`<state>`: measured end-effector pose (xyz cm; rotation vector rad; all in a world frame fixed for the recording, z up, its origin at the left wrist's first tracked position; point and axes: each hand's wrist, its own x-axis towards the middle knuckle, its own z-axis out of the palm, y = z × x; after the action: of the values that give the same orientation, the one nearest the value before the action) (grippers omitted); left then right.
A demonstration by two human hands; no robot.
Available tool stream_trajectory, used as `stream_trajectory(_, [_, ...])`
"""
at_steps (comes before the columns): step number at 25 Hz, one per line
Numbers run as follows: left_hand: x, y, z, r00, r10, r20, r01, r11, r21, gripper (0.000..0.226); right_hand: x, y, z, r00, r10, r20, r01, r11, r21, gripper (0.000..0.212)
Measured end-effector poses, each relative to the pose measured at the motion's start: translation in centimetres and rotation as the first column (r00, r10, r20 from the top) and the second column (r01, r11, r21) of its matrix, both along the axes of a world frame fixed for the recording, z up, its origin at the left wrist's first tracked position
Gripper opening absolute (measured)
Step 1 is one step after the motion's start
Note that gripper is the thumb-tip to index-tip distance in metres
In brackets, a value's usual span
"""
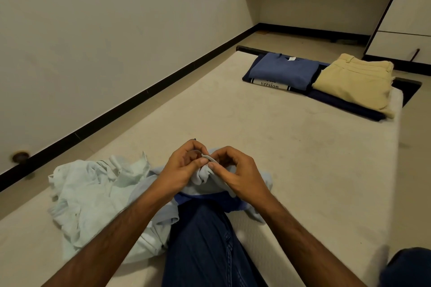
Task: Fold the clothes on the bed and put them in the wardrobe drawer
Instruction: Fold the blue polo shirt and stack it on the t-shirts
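On the bed (279, 158), the left hand (184, 170) and right hand (238, 172) pinch a pale blue shirt (205, 182) with curled fingers. A crumpled mint garment (93, 193) lies beside it.

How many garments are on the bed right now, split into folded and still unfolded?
Folded: 4 - blue top, navy printed garment under it, beige trousers, dark navy garment beneath them.
Unfolded: 2 - pale mint shirt, light blue shirt pinched by left hand and right hand.
Total: 6
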<state>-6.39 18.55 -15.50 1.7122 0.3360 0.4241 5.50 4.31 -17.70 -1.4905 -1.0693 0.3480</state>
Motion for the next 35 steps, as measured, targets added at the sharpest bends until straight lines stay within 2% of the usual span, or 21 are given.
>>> stream_trajectory(2, [0.0,-0.2,-0.1,1.000,0.023,0.010,-0.024,1.000,0.011,0.009,0.0,0.1,0.0,1.000,0.008,0.003,-0.008,0.999,-0.039,0.011])
stream_trajectory(8, [-0.7,0.1,0.8,0.996,-0.057,-0.073,0.060,0.997,0.046,0.020,0.7,-0.2,-0.5,0.962,0.085,0.261,-0.053,0.991,-0.126,0.013])
stream_trajectory(12, [-0.7,0.2,1.2,0.995,0.019,-0.096,-0.016,0.999,0.031,0.035,0.6,0.0,-0.9,0.927,0.027,0.374,-0.025,1.000,-0.010,0.012])
stream_trajectory(14, [-0.6,0.0,1.3,0.992,0.080,-0.093,-0.081,0.997,-0.003,0.042,0.6,0.1,-0.9,0.965,-0.020,0.260,0.015,1.000,0.020,0.009])
stream_trajectory(17, [-0.5,-0.1,1.3,0.984,0.122,-0.133,-0.128,0.991,-0.038,0.039,0.1,0.2,-0.9,0.999,-0.037,-0.039,0.037,0.999,0.009,0.005])
stream_trajectory(21, [-0.4,-0.4,1.3,0.971,0.120,-0.209,-0.144,0.984,-0.107,0.040,-0.4,0.6,-1.9,0.976,-0.049,-0.210,0.060,0.997,0.048,0.010])
stream_trajectory(25, [-0.7,-1.1,1.1,0.968,0.098,-0.229,-0.121,0.989,-0.085,0.039,-0.8,0.5,-2.1,0.963,-0.105,-0.249,0.123,0.991,0.056,0.009])
stream_trajectory(28, [-0.7,-1.4,1.0,0.975,0.143,-0.173,-0.154,0.987,-0.054,0.036,-1.2,0.5,-1.8,0.956,-0.145,-0.254,0.166,0.984,0.062,0.007])
stream_trajectory(32, [-0.4,-1.5,1.3,0.970,0.219,-0.110,-0.231,0.967,-0.112,0.028,-1.3,0.3,-1.6,0.970,-0.144,-0.197,0.164,0.982,0.090,0.007])
stream_trajectory(35, [-0.1,-1.2,1.3,0.978,0.185,-0.097,-0.199,0.968,-0.153,0.030,-1.4,0.1,-1.4,0.976,-0.138,-0.169,0.157,0.982,0.103,0.008])
